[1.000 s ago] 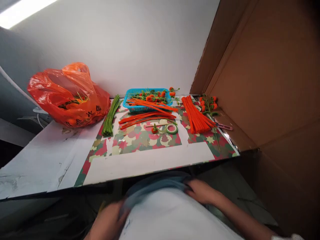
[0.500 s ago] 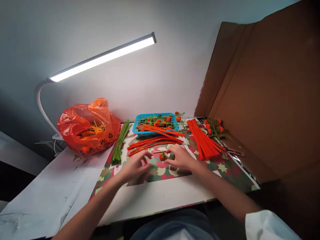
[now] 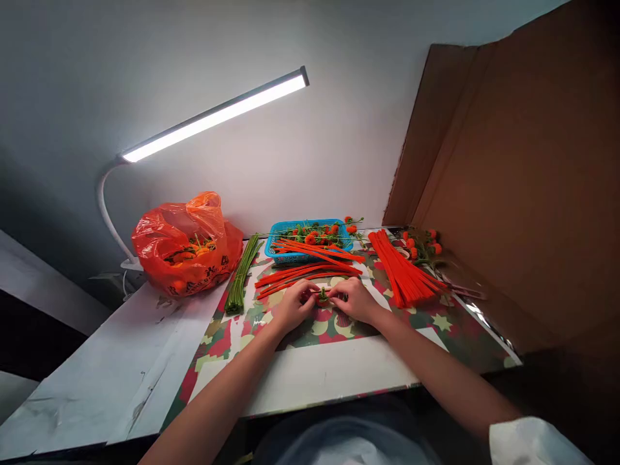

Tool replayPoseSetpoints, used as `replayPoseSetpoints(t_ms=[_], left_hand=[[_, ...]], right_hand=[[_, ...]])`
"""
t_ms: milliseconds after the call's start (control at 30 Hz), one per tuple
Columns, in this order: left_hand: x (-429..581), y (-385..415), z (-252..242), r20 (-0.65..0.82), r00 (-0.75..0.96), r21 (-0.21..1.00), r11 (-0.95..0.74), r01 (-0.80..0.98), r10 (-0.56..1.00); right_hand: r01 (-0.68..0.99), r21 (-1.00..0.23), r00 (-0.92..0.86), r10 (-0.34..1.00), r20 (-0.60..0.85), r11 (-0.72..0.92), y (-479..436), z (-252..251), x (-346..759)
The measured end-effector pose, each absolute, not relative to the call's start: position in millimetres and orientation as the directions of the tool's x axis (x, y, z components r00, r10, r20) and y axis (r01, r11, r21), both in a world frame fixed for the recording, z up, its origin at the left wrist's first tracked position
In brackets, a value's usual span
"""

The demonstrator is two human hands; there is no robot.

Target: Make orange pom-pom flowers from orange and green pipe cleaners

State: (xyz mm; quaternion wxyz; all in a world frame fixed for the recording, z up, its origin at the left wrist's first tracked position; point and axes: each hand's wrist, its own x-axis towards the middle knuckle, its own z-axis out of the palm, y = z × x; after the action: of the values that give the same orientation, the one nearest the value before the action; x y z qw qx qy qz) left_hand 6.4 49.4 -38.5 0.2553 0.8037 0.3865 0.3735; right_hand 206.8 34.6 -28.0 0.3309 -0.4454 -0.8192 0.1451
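Both hands meet over the patterned mat (image 3: 339, 329) at mid-table. My left hand (image 3: 293, 306) and my right hand (image 3: 353, 300) pinch a small orange pompom flower on a green stem (image 3: 321, 296) from either side. Just beyond the fingers lies a fan of orange pipe cleaners (image 3: 305, 274). The green tape roll seen earlier is hidden under my right hand.
A blue basket (image 3: 310, 237) with orange flowers stands at the back. A green pipe-cleaner bundle (image 3: 242, 276) lies left, an orange bundle (image 3: 402, 271) right, with flower sprigs (image 3: 421, 245) behind. An orange plastic bag (image 3: 186, 245), desk lamp (image 3: 213, 116) and cardboard wall (image 3: 513, 174) surround the table.
Both hands rose from my lap to the table and closed in on the small flower. The left hand moved right to join the right. The view tilted up, showing the lamp.
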Motion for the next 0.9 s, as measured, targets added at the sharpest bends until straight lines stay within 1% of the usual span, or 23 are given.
replayPoseSetpoints(t_ms=[167,300,667,900], left_hand=[[7.0,47.2,-36.5,0.452,0.501,0.634,-0.661,0.401,0.738],[7.3,44.5,-33.6,0.477,0.545,0.588,-0.711,0.384,0.689],[10.4,47.2,-35.7,0.496,0.555,0.539,-0.738,0.406,0.668],[13.2,47.9,-37.7,0.5,0.513,0.558,-0.713,0.425,0.697]], right_hand=[[0.625,-0.491,-0.373,0.785,0.494,0.606,35.0,-31.7,205.0],[0.636,-0.453,-0.384,0.766,0.516,0.624,35.9,-34.5,202.1],[0.682,-0.434,-0.367,0.789,0.492,0.588,37.5,-39.4,198.9],[0.694,-0.425,-0.375,0.796,0.475,0.581,36.8,-38.4,197.7]])
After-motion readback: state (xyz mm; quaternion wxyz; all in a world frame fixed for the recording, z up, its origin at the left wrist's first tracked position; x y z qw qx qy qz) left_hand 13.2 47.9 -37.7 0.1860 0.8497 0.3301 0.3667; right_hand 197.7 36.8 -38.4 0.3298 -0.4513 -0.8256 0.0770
